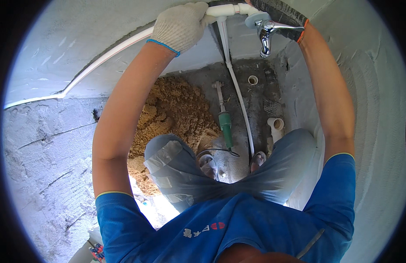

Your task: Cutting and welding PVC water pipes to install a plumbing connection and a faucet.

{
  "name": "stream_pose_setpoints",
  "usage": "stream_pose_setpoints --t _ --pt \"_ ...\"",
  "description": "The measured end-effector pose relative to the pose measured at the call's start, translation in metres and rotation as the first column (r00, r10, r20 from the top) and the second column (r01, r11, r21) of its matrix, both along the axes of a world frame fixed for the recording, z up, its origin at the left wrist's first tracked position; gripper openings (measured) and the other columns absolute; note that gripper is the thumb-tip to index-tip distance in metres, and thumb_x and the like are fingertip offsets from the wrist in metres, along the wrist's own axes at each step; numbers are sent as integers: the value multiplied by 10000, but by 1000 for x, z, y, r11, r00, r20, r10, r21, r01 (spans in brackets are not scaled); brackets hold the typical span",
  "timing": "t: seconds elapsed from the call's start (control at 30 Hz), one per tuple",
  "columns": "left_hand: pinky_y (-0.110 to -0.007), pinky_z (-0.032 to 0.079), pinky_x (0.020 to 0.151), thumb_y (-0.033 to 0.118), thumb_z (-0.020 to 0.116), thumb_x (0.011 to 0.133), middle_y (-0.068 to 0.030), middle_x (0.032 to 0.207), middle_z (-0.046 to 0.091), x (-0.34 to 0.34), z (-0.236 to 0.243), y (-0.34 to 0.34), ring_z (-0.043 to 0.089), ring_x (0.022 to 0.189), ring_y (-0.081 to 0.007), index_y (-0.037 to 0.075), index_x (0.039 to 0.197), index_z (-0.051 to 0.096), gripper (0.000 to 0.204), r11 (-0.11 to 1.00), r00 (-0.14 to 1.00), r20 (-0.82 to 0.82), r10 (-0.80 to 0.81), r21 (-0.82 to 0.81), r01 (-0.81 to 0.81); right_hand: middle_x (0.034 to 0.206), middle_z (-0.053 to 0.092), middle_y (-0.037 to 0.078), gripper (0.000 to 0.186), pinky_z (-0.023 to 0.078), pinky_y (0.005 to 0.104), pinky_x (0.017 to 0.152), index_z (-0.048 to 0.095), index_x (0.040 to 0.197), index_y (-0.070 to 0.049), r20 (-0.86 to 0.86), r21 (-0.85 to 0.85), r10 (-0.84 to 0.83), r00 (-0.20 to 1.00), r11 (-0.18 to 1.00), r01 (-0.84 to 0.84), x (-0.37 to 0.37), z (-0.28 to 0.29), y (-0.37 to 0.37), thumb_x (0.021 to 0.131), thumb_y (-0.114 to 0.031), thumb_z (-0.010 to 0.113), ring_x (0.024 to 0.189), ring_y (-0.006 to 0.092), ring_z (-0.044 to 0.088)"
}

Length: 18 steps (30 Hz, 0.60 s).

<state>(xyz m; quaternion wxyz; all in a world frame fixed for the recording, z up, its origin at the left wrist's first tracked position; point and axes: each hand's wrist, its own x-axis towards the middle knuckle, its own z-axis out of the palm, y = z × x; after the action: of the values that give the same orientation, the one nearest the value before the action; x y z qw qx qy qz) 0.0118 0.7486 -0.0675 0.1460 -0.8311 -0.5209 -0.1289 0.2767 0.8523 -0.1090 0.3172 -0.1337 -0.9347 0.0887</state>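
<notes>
Grip of the left hand (pixel 181 26), in a cream knitted glove at the top of the frame, is closed around the long white pipe (pixel 115 51) just beside its white tee fitting (pixel 222 9), probably to steady the joint. The right hand (pixel 284 19), in a dark glove with an orange cuff at the upper right, is at the chrome tap (pixel 266 33); the tap and the frame's edge hide its fingers, so I cannot tell whether that grip is closed. Having 1 hand on each side of the tee likely keeps pipe and tap in line.

Of the surroundings, the grey wall (pixel 369 109) is largest, filling the right of the frame. A sand heap (pixel 176 107) left of centre takes up floor beside the knees, leaving little footing. The long pipe curves to the left edge, while a thinner white pipe (pixel 238 87) drops from the tee towards the 2 feet, where it could be knocked. Left of it, near centre, a green-handled tool (pixel 226 129) lies on the floor, perhaps set there for easy reach; its handle end is near a dark cord. Right of centre are a drain stub (pixel 277 125) and, smallest, a pale pipe opening (pixel 253 79).
</notes>
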Motion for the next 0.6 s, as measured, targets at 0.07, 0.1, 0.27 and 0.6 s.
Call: stream_pose_setpoints --t 0.07,0.1,0.27,0.6 --pt "-462 529 722 348 615 928 -135 870 672 -1 -1 1 661 837 -352 91 1049 624 284 998 1000 16 9 -54 -8 1023 667 159 313 515 379 827 632 1078 -42 191 -74 -114 975 989 130 1 10 -5 856 -246 717 930 273 654" --pt "-462 529 722 348 615 928 -135 870 672 -1 -1 1 661 837 -352 91 1049 624 284 999 1000 15 8 -48 -8 1026 668 160 320 516 378 826 632 1080 -42 287 -96 -164 944 975 198 0 15 -7 857 -255 719 934 273 655" --pt "-468 530 744 370 606 932 -137 928 678 1 0 -3 657 884 -359 94 1093 625 320 997 997 60 53 -51 -50 1024 659 163 352 501 393 845 627 1090 -31 358 39 -236 903 970 238 -1 13 -3 909 -329 672 927 279 640" --pt "-420 535 808 301 673 909 -129 990 692 -11 8 -11 661 920 -330 92 1114 660 293 987 897 440 43 -156 29 1212 627 120 552 541 307 845 459 1420 -52 -411 -875 -409 815 -75 -479 15 -25 -42 1002 -402 546 957 170 671"
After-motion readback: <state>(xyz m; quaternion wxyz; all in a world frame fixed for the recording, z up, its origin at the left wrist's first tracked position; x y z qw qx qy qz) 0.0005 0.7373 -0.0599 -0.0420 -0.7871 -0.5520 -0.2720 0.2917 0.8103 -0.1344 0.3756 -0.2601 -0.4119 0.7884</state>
